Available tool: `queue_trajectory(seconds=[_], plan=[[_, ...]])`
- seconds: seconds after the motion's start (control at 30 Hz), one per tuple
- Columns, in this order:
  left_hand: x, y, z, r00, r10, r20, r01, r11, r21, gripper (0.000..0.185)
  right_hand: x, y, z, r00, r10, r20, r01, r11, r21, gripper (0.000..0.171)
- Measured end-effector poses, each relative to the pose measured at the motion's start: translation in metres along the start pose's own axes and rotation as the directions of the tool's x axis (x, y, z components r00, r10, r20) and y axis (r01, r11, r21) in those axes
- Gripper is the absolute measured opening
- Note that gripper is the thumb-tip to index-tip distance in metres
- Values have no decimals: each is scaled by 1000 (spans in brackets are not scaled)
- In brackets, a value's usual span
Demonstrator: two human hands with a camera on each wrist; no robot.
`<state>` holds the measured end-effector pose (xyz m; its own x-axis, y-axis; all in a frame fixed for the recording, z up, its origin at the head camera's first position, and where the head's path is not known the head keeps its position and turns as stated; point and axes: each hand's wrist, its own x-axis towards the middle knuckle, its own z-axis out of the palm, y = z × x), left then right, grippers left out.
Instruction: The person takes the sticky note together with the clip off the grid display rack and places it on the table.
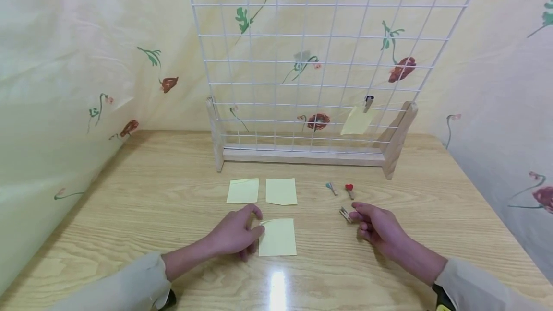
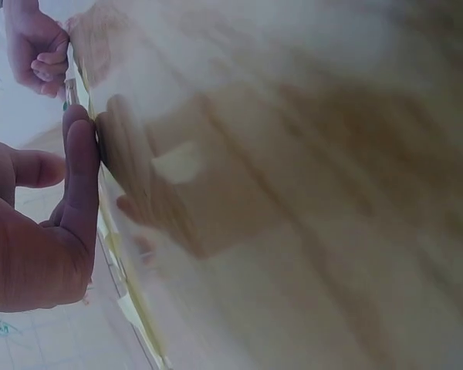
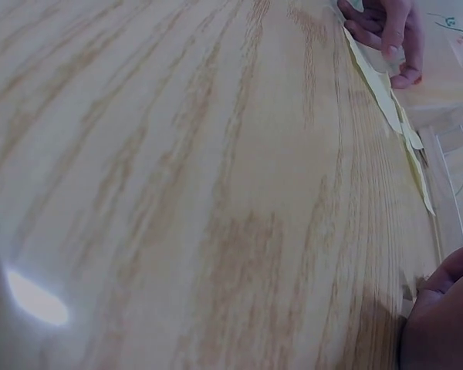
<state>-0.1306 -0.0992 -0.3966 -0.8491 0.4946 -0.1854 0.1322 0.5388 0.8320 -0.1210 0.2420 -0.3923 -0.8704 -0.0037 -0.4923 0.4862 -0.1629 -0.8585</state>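
My left hand (image 1: 236, 233) rests by the left edge of a pale yellow paper note (image 1: 278, 238). Its thumb overlaps that edge, and the index finger points apart toward the note's top corner. On the right, a small wooden clip (image 1: 345, 214) lies tilted on the table. My right hand (image 1: 382, 227) is right beside it, with fingertips at the clip, index finger and thumb parted and the other fingers bent. Behind the clip lie a clip with a red heart (image 1: 349, 191) and one with a bluish top (image 1: 331, 188). The right wrist view shows only part of the right hand (image 3: 446, 316).
Two more yellow notes, left (image 1: 243, 191) and right (image 1: 281, 191), lie farther back. A white wire grid (image 1: 276, 61) on a wooden stand (image 1: 302, 156) rises behind them. A dark-topped clip (image 1: 368, 104) fastens another note (image 1: 356, 121) to it. Flowered cloth (image 1: 86, 61) encloses the table.
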Motion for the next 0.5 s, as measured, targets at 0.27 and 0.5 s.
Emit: queue_trajectory(seconds=[0.27, 0.5], plan=[[1, 2, -2, 1000, 5, -3, -5, 1000, -6, 29, 0, -1, 0, 1000, -10, 21, 10, 1000, 9, 48], [8, 11, -4, 999, 33, -1, -33, 999, 7, 30, 1, -10, 1, 999, -23, 26, 24, 1000, -6, 39]])
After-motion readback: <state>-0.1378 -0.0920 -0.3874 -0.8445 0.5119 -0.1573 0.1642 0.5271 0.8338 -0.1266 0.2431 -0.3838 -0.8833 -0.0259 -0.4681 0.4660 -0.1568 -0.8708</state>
